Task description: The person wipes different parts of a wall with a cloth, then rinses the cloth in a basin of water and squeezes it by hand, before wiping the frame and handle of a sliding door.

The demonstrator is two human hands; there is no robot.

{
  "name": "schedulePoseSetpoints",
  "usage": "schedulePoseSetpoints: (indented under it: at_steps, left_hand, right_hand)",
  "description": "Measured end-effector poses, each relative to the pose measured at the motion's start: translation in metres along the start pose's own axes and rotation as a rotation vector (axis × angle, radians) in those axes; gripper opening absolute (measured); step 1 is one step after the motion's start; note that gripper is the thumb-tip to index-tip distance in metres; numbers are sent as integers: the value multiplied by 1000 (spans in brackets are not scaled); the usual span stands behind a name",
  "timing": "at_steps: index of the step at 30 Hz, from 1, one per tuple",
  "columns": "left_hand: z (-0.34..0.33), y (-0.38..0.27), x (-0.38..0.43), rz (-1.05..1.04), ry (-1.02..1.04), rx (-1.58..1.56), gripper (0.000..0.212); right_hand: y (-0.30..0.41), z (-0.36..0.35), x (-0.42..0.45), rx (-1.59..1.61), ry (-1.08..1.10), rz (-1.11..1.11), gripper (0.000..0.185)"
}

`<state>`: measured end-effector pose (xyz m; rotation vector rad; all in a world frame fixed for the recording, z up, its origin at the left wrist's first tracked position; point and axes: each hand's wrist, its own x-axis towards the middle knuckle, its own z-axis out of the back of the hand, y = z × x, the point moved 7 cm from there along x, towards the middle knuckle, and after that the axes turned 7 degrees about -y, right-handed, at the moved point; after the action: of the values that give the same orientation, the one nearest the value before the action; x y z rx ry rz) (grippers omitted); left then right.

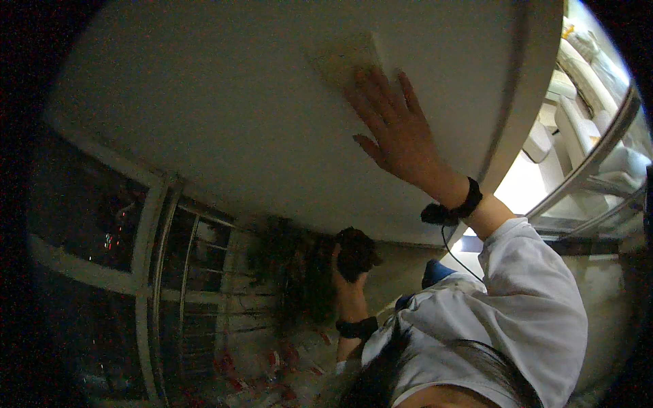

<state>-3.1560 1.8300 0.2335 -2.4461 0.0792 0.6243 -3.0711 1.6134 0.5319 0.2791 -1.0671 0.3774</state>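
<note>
My right hand (395,125) is raised against a broad white surface (229,112), back of the hand towards me and fingers spread. Its fingertips lie over the lower edge of a pale yellowish square panel or plate (347,56). Whether they press on it or only rest there, the dim light does not show. Lower down, my left hand (352,285) is closed around a dark, shaggy-looking bundle (355,252), too dark to name more closely. Both wrists wear black bands, and a thin cable (454,257) runs from the right one.
Dark framed windows (148,229) with a metal rail or rack (204,245) stand at the left. Dark hanging shapes (291,260) and blurred red-and-white items (275,362) are beside my left arm. Through an opening at the right, a brightly lit room (571,112) holds pale furniture.
</note>
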Motion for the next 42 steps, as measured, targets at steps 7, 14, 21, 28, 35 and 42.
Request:
schedulePoseSetpoints:
  at_steps: [7,14,21,28,35,42]
  left_hand:
    - [12,-41,16,354,315,-282,35]
    - [5,-64,7,383,198,-158,38]
    - [-3,-74,-6,364,401,-170,44]
    - [-6,-69,2,335,377,-174,46]
    - [-33,-54,-5,343,452,-128,45]
    - [-46,-52,-9,303,418,-101,45]
  right_hand:
    - [16,-3,39,-267,17,-16,90]
    - [19,0,58,-431,-44,0,89]
    - [17,-3,59,-477,-49,-9,83]
    - [10,-9,56,-455,-68,2,80]
    - [2,-9,50,-455,-35,2,79]
    - [0,-11,53,-402,-63,-1,83]
